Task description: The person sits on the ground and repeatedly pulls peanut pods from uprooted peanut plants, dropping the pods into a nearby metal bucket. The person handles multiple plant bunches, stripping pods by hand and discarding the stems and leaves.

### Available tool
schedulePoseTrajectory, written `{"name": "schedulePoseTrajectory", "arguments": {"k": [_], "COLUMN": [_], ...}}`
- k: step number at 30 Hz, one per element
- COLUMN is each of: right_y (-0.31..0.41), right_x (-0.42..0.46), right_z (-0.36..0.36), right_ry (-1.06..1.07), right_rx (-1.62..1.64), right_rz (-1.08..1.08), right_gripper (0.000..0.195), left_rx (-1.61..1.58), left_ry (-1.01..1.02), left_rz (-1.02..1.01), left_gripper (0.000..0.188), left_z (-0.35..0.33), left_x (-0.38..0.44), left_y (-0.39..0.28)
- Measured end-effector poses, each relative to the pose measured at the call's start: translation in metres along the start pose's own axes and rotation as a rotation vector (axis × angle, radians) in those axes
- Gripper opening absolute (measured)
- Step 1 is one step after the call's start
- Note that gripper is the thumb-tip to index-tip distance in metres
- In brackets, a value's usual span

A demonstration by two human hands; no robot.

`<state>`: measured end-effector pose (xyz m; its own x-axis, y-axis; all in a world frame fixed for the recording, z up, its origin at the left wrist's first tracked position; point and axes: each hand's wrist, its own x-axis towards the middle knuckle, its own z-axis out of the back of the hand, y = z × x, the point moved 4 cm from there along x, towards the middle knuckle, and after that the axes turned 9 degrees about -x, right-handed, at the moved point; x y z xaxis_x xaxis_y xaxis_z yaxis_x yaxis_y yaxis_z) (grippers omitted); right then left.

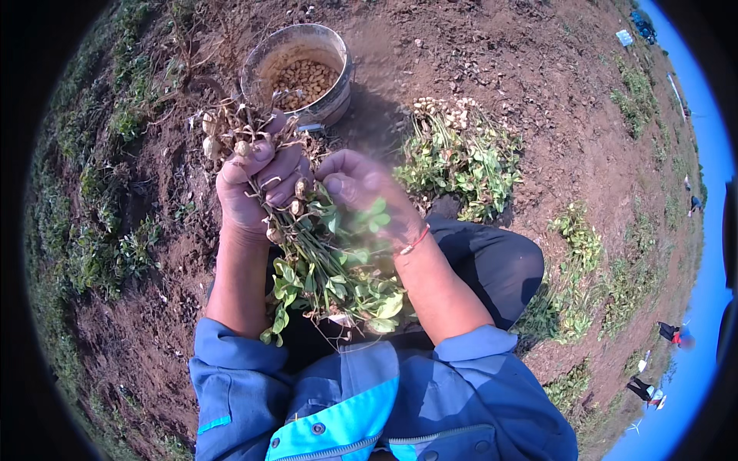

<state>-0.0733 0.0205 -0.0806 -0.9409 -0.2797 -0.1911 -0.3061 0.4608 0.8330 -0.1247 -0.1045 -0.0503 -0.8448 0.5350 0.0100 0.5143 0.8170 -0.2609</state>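
Note:
My left hand (259, 178) is closed around the stems of a bunch of peanut plants (311, 242). Roots and several pale pods (212, 147) stick out above the fist, while the green leaves hang down over my lap. My right hand (363, 187), with a red cord bracelet on its wrist, is beside the bunch, close to a few pods (300, 196) below the left fingers. Its thumb and fingers are curled together; whether anything is pinched between them I cannot tell. Just beyond my left hand stands a dirty bucket (343, 98) with picked peanuts (304, 83) at its bottom.
A pile of peanut plants (461, 155), pods outward, lies on the soil by my bent knee (496, 265). More plants (576, 242) lie in a row at the right. Green growth (98, 230) covers the left side. Distant people (671, 333) are in the field.

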Motion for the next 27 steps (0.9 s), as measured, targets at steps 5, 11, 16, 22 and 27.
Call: {"name": "schedulePoseTrajectory", "arguments": {"k": [5,11,16,22,27], "right_y": [-0.01,-0.01,0.001,-0.009,-0.012], "right_x": [-0.012,-0.011,-0.003,-0.002,-0.004], "right_z": [0.0,0.006,-0.001,-0.01,0.001], "right_ry": [-0.05,-0.075,-0.068,-0.128,0.071], "right_rx": [-0.009,-0.003,-0.065,0.059,0.088], "right_rz": [-0.156,-0.032,-0.135,-0.343,-0.086], "right_gripper": [0.02,0.022,0.018,0.019,0.026], "left_rx": [-0.055,-0.069,-0.055,0.04,0.026], "left_ry": [-0.023,-0.05,-0.041,-0.018,-0.041], "left_rz": [0.009,0.022,0.033,0.063,0.022], "left_gripper": [0.026,0.028,0.025,0.026,0.024], "left_z": [0.001,-0.004,-0.003,-0.002,-0.002], "left_x": [0.003,0.003,0.002,0.003,0.005], "left_y": [0.003,0.004,0.005,0.006,0.002]}}
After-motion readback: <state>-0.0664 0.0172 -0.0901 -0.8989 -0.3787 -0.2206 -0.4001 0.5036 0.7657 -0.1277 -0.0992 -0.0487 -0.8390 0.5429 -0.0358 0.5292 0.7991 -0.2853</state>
